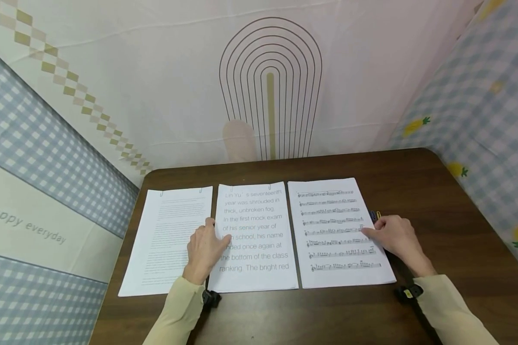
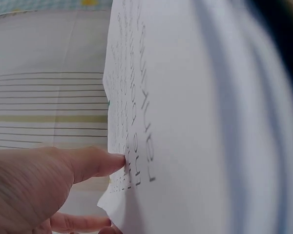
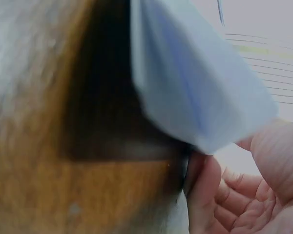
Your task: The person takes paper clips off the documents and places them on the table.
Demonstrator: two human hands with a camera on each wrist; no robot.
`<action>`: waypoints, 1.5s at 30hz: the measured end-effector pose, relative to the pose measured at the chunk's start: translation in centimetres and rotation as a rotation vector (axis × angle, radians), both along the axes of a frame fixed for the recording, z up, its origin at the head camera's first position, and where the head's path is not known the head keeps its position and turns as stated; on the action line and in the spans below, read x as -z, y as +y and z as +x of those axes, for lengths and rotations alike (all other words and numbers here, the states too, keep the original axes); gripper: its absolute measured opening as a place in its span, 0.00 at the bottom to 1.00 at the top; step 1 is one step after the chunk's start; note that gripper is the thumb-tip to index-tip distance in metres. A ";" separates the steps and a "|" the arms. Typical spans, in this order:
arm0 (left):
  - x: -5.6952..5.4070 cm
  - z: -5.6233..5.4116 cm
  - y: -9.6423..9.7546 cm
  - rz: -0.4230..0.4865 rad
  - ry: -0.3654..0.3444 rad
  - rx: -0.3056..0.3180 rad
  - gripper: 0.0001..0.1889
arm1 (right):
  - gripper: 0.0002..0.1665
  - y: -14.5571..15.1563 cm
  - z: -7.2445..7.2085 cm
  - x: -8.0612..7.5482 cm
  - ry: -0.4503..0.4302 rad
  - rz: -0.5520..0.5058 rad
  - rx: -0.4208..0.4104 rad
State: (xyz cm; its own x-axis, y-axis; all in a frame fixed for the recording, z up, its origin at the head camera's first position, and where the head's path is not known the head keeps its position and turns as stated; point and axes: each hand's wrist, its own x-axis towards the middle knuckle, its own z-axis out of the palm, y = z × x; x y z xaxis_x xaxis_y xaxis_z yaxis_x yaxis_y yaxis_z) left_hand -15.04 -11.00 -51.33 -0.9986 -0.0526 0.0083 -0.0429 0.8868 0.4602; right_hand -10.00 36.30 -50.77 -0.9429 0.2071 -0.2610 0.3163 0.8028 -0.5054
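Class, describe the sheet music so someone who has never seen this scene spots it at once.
On the brown table, look to the right hand. It touches the sheet music, rightmost in a row of three. Only this shows staves of notes; the large-print page beside it and the small-print page beyond show text.

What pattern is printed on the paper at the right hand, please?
The paper is white with rows of dark music notation, clearest in the head view.

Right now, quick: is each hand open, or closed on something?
Left hand: closed, pinching the left edge of the large-print pages.
Right hand: closed, pinching the right edge of the sheet music.
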 end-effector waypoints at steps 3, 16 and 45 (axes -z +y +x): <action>-0.2 -0.2 -0.2 0.008 -0.035 -0.009 0.32 | 0.22 0.0 0.1 -0.1 0.014 0.025 0.005; -0.2 -0.4 -0.8 0.049 -0.120 -0.017 0.18 | 0.30 -0.5 0.5 -0.5 0.065 0.011 0.079; -1.1 2.3 -2.6 0.683 -0.144 -0.021 0.09 | 0.16 -7.9 0.0 -4.6 0.257 -0.167 -0.082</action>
State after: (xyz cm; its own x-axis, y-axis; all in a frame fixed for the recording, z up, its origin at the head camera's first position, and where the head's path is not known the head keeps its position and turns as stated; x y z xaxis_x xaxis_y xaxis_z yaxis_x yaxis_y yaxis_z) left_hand -12.76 -13.64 -50.25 -0.9860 -0.0185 -0.1660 -0.1594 0.3994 0.9028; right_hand -10.05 28.39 -46.20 -0.9941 0.1024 -0.0364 0.0994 0.7197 -0.6871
